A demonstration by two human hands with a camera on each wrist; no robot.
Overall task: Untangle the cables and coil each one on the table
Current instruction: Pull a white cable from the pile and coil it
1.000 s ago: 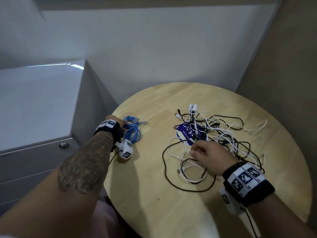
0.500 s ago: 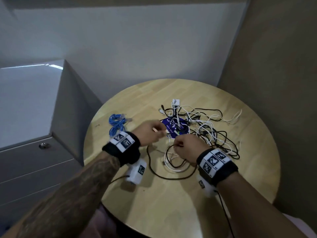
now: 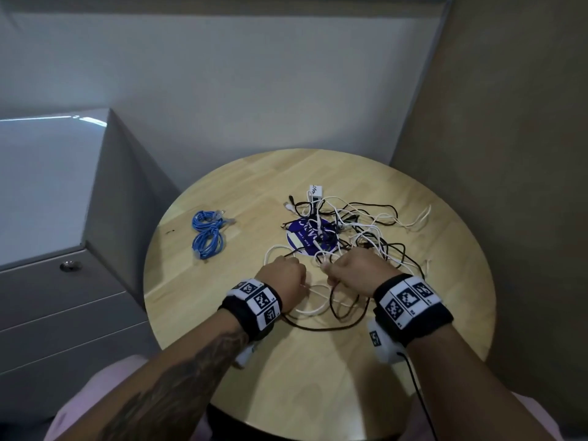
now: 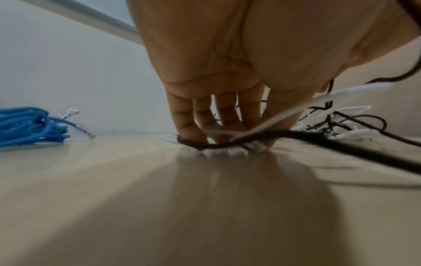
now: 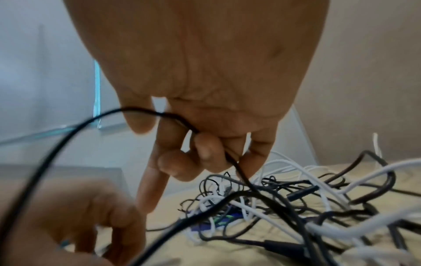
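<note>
A tangle of white and black cables [image 3: 359,230] lies right of centre on the round wooden table [image 3: 254,361], partly over a purple disc [image 3: 302,237]. A coiled blue cable [image 3: 206,233] sits apart at the left. My left hand [image 3: 281,275] is at the tangle's near edge, fingertips [image 4: 193,133] down on the tabletop. It pinches a white cable [image 4: 296,109], and a black cable [image 4: 227,144] runs along the fingertips. My right hand [image 3: 350,268] is beside it and grips a thin black cable [image 5: 68,136] in curled fingers [image 5: 205,149], its index finger pointing down.
A white adapter [image 3: 316,190] lies at the far side of the tangle. A grey cabinet [image 3: 79,218] with a drawer lock stands left of the table. Walls close in behind and to the right. Bare tabletop shows in front of my hands.
My left hand has left the blue coil and come right to the tangle, next to my right hand. The blue coil stays at the left.
</note>
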